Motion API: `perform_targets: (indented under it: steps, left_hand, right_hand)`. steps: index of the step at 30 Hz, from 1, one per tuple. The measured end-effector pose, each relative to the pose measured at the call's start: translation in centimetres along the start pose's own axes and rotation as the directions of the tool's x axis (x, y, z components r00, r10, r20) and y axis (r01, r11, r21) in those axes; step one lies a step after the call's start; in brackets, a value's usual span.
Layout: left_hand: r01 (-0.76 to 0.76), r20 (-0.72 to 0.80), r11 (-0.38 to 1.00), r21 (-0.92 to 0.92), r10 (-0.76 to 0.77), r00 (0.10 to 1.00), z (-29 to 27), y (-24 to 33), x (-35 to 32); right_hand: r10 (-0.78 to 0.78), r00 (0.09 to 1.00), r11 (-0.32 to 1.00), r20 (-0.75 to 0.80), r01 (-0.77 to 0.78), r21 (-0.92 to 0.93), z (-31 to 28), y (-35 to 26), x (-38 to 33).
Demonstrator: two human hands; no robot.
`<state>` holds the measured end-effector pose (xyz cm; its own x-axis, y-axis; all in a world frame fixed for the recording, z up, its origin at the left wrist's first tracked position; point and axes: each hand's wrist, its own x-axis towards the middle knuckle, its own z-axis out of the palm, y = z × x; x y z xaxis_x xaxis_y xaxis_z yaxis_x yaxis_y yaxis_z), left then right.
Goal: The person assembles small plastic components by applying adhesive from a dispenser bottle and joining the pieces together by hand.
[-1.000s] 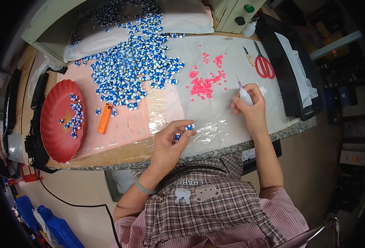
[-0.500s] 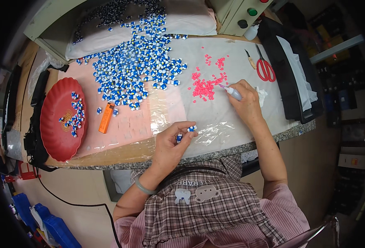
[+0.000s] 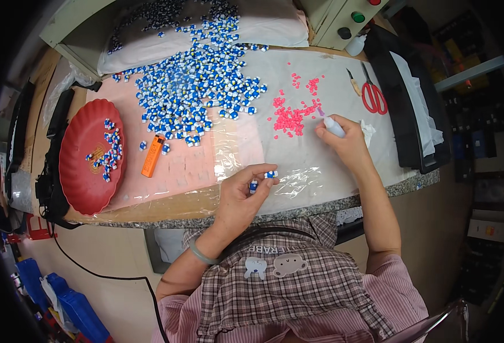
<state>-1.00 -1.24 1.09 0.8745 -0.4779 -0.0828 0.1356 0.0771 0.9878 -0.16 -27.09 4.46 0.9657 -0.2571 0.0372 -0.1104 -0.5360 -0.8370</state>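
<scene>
My left hand [image 3: 242, 193], near the table's front edge, pinches a small blue-and-white piece [image 3: 271, 174] between thumb and fingertips. A second blue-and-white piece [image 3: 254, 186] is tucked in the same hand's curled fingers. In my right hand [image 3: 349, 146] is a small whitish squeeze bottle [image 3: 334, 127] with a thin purple tip. That tip points at the right edge of a scatter of tiny pink pieces [image 3: 290, 122] on the white sheet. To the left spreads a large heap of blue-and-white pieces [image 3: 172, 97].
A red fluted dish [image 3: 74, 166] with several blue-and-white pieces stands at the left. Near it lies a flat orange bar-shaped object [image 3: 152, 157]. Red-handled scissors [image 3: 375, 98], a small wooden-handled blade [image 3: 355, 86], crumpled tissue [image 3: 368, 130] and a black tray [image 3: 415, 123] are at the right.
The whole view has shifted slightly. My right hand has drawn the bottle a little to the right along the pink pieces. My left hand keeps its grip on the blue-and-white pieces.
</scene>
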Motion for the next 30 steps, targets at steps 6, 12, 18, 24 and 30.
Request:
perform_targets:
  steps: [6,12,18,24,30]
  left_hand:
    - [0.033,-0.026,0.999,-0.007,-0.033,0.999,0.5,0.7,-0.2]
    - [-0.035,-0.077,0.996,0.077,0.041,0.996,0.6,-0.5,-0.3]
    - [-0.105,-0.084,0.977,0.186,0.122,0.989,0.6,-0.5,-0.6]
    - [-0.193,-0.053,0.918,0.346,0.224,0.973,0.6,0.0,-0.6]
    - [-0.379,-0.031,0.778,0.501,0.454,0.89,1.0,-0.3,-0.4]
  right_hand:
    - [0.262,0.888,0.685,0.378,-0.447,0.576,3.3,-2.9,-4.8]
    - [0.263,0.877,0.61,0.402,-0.474,0.635,5.5,-3.3,-6.4]
    - [0.273,0.891,0.643,0.362,-0.449,0.621,6.3,-3.4,-6.8]
    - [0.289,0.897,0.672,0.335,-0.439,0.596,6.4,-3.5,-6.9]
    - [0.216,0.959,0.822,0.182,-0.279,0.496,7.0,-3.6,-7.3]
